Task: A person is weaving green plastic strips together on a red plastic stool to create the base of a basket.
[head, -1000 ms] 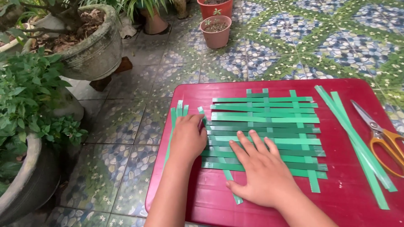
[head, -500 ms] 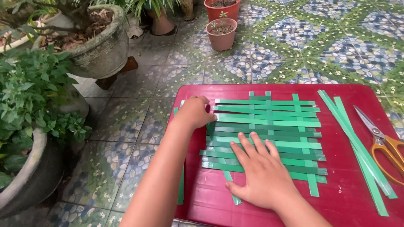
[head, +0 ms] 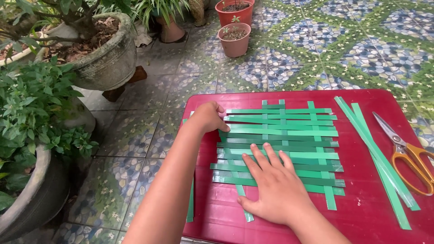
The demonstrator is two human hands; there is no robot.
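Red table (head: 384, 226), glossy hard plastic, rounded corners, standing on patterned tile floor (head: 316, 54). Woven mat (head: 289, 131) of flat green strips lies mid-table, loose plain weave, ends ragged. Likely very light, thin, springy and slippery on the gloss, so it should shift unless pinned; best held flat under a palm, or a strip pinched at its free end. Right hand (head: 278, 192) at the mat's near edge, flat, fingers spread, pressing down, gripping nothing. Left hand (head: 209, 117) at the mat's far-left corner, fingers curled over strip ends; can't tell if pinching. Spare strips (head: 375, 153) right of mat, orange-handled scissors (head: 404, 151) beyond.
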